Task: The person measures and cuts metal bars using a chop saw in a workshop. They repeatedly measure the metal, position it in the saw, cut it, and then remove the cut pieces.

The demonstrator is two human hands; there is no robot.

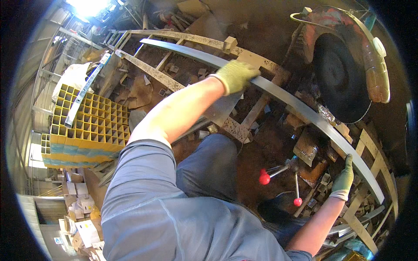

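Observation:
A long, straight-sided silver metal bar point(300, 106) runs from the far left to the near right in front of me, its line bent by the lens. My left hand point(238, 76), in a yellow-green work glove, is closed over the bar near its middle. Toward the bar's right end, my right hand point(344, 178), gloved alike, grips the near edge; some of its fingers are hidden. Beneath the bar is a spotted, light-coloured metal frame point(174, 82). A machine with a large dark disc point(342, 80) and a worn red guard stands beyond the bar, at the right.
Levers with red knobs point(264, 177) rise in front of me. At the left, a stack of yellow square tubes point(89, 124) carries a bluish-silver strip point(87, 89). Small cut offcuts point(311, 200) and scraps litter the floor. Cardboard pieces point(87, 232) lie at the lower left.

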